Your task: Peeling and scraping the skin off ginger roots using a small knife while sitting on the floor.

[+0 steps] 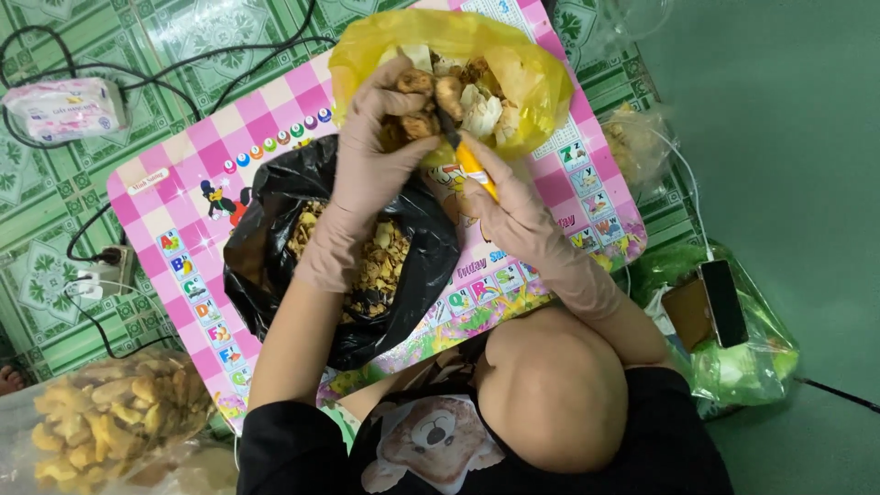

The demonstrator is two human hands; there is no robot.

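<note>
Covering much of the green patterned floor (55, 238), a pink checkered mat (197, 156) carries a black bag (275, 192) of peel scraps and, at its far edge, a yellow bag (527, 69) of pale peeled ginger pieces. Over the mouth of the yellow bag the gloved left hand (371, 151) has its grip closed around a knobby piece of ginger (414, 84), while the gloved right hand (513, 206) is closed on a yellow-handled knife (469, 160) whose blade touches that piece. A clear bag of unpeeled ginger (115, 412) lies near left, and a phone (724, 302) rests on a green bag at right.
</note>
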